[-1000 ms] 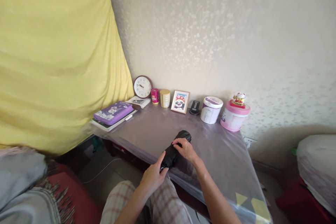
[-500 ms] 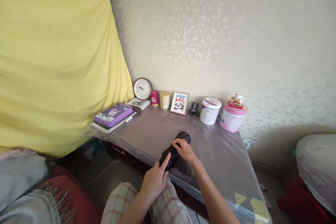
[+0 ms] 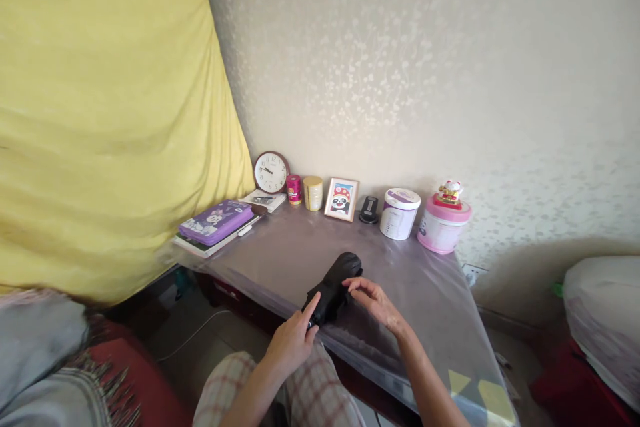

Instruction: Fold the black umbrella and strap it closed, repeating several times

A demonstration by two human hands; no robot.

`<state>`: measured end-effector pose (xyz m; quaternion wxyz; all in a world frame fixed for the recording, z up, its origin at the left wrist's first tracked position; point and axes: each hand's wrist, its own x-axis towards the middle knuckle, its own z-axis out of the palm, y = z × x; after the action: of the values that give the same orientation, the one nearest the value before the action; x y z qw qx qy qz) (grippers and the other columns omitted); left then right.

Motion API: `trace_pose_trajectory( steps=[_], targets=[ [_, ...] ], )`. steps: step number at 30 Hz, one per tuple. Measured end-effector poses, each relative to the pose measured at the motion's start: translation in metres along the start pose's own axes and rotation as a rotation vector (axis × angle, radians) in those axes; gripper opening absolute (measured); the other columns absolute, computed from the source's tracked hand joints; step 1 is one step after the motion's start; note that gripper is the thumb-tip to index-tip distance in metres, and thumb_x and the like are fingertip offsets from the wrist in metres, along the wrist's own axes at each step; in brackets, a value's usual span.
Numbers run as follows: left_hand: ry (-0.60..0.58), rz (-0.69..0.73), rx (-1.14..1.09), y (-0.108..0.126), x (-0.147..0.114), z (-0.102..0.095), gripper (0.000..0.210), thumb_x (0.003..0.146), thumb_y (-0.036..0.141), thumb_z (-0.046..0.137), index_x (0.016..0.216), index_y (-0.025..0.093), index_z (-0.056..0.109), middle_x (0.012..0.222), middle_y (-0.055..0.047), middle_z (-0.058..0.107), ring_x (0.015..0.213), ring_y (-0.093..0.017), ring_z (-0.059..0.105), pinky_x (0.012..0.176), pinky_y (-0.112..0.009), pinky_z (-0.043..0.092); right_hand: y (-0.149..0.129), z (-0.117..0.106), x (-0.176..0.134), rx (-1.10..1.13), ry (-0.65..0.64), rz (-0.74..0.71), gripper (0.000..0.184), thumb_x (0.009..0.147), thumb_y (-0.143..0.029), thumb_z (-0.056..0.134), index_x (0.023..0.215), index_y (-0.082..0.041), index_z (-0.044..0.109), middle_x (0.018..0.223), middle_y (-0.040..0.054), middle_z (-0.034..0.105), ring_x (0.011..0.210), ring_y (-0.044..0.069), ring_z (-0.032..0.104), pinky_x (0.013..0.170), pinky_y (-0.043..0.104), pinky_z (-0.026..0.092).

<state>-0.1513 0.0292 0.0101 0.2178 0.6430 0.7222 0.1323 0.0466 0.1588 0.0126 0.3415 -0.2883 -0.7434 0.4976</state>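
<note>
Umbrella [image 3: 332, 284] in left hand [image 3: 294, 340]; right hand [image 3: 376, 303] shifted to right edge.

This looks like a home, a corner of a lived-in room. The wall [image 3: 395, 73] has pale paper with a leafy pattern, and a wide yellow cloth [image 3: 105, 113] hangs on the left like a curtain. A low surface [image 3: 280, 247] under clear plastic carries household odds and ends along the wall: a round clock [image 3: 271, 172], a framed cartoon panda picture [image 3: 341, 199], and a lucky cat ornament [image 3: 449, 193] on a pink tub [image 3: 444, 227]. A purple cartoon case [image 3: 216, 221] lies to the left. Nearby are a fringed cloth [image 3: 55, 393] over red fabric [image 3: 135, 373], a wall socket [image 3: 473, 273], and checked, pyjama-like trousers [image 3: 325, 390] on the seated person.
</note>
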Motion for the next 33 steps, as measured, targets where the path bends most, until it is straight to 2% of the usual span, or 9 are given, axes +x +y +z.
trace_pose_trajectory(
  steps=[3, 7, 12, 17, 22, 25, 28, 30, 33],
  targets=[
    [0.002, 0.006, -0.100, -0.003, 0.001, -0.001, 0.062, 0.088, 0.027, 0.039, 0.144, 0.031, 0.012, 0.113, -0.006, 0.060, 0.103, -0.021, 0.056, 0.089, -0.029, 0.038, 0.002, -0.015, -0.026, -0.025, -0.001, 0.102, 0.027, 0.081, -0.046, 0.055, 0.080, -0.020, 0.062, 0.104, 0.0062, 0.066, 0.098, 0.023, 0.060, 0.088, 0.035, 0.044],
    [-0.007, 0.019, -0.294, -0.012, 0.006, -0.004, 0.062, 0.085, 0.027, 0.042, 0.143, 0.032, 0.020, 0.120, -0.006, 0.058, 0.103, -0.020, 0.057, 0.089, -0.030, 0.040, 0.017, -0.029, -0.055, -0.125, 0.227, 0.225, 0.037, 0.078, -0.053, 0.054, 0.080, -0.019, 0.065, 0.080, 0.0032, 0.067, 0.073, 0.018, 0.061, 0.068, 0.028, 0.048],
    [-0.151, -0.060, -0.581, -0.030, 0.017, -0.007, 0.065, 0.089, 0.043, 0.032, 0.145, 0.027, 0.005, 0.069, 0.001, 0.061, 0.052, -0.015, 0.058, 0.049, -0.026, 0.046, 0.041, -0.032, -0.073, -0.181, 0.448, 0.234, 0.044, 0.074, -0.061, 0.052, 0.078, -0.019, 0.064, 0.073, 0.0039, 0.066, 0.068, 0.018, 0.059, 0.062, 0.025, 0.048],
    [-0.198, -0.143, -0.701, -0.045, 0.027, -0.012, 0.064, 0.090, 0.046, 0.025, 0.144, 0.021, 0.003, 0.064, 0.002, 0.056, 0.053, -0.014, 0.058, 0.048, -0.025, 0.046, 0.049, -0.031, -0.075, -0.219, 0.456, 0.230, 0.043, 0.076, -0.061, 0.050, 0.082, -0.020, 0.064, 0.073, 0.0036, 0.066, 0.069, 0.019, 0.058, 0.065, 0.025, 0.047],
    [-0.087, -0.185, -0.592, -0.034, 0.020, -0.016, 0.062, 0.092, 0.043, 0.021, 0.144, 0.023, -0.005, 0.086, -0.007, 0.061, 0.058, -0.016, 0.060, 0.053, -0.028, 0.046, 0.049, -0.031, -0.077, -0.238, 0.450, 0.217, 0.041, 0.078, -0.059, 0.049, 0.080, -0.021, 0.064, 0.071, 0.0023, 0.064, 0.067, 0.018, 0.057, 0.064, 0.024, 0.046],
    [0.217, -0.120, -0.090, -0.020, 0.006, -0.008, 0.056, 0.093, 0.036, 0.025, 0.145, 0.030, 0.005, 0.116, -0.012, 0.051, 0.081, -0.019, 0.063, 0.068, -0.029, 0.046, 0.051, -0.031, -0.077, -0.252, 0.437, 0.201, 0.037, 0.081, -0.056, 0.048, 0.080, -0.022, 0.063, 0.070, 0.0017, 0.064, 0.067, 0.018, 0.057, 0.065, 0.024, 0.045],
    [0.167, -0.045, 0.249, -0.014, -0.003, 0.004, 0.063, 0.089, 0.023, 0.036, 0.143, 0.039, 0.007, 0.136, -0.012, 0.033, 0.097, -0.022, 0.061, 0.072, -0.028, 0.046, 0.052, -0.031, -0.077, -0.256, 0.445, 0.190, 0.035, 0.081, -0.054, 0.049, 0.079, -0.022, 0.063, 0.069, 0.0012, 0.063, 0.066, 0.018, 0.057, 0.064, 0.024, 0.045],
    [0.133, -0.049, 0.299, -0.018, -0.002, 0.007, 0.062, 0.089, 0.017, 0.032, 0.143, 0.040, 0.009, 0.127, -0.011, 0.042, 0.089, -0.019, 0.063, 0.071, -0.027, 0.046, 0.051, -0.030, -0.077, -0.262, 0.443, 0.187, 0.035, 0.081, -0.054, 0.049, 0.079, -0.022, 0.063, 0.069, 0.0012, 0.064, 0.065, 0.018, 0.057, 0.064, 0.024, 0.045],
    [0.110, -0.030, 0.115, -0.030, 0.007, 0.000, 0.060, 0.089, 0.022, 0.035, 0.143, 0.035, 0.013, 0.103, -0.006, 0.057, 0.083, -0.018, 0.063, 0.072, -0.027, 0.046, 0.049, -0.030, -0.078, -0.276, 0.437, 0.185, 0.035, 0.082, -0.054, 0.048, 0.079, -0.022, 0.063, 0.069, 0.0009, 0.064, 0.065, 0.018, 0.058, 0.063, 0.023, 0.046]
  ],
)
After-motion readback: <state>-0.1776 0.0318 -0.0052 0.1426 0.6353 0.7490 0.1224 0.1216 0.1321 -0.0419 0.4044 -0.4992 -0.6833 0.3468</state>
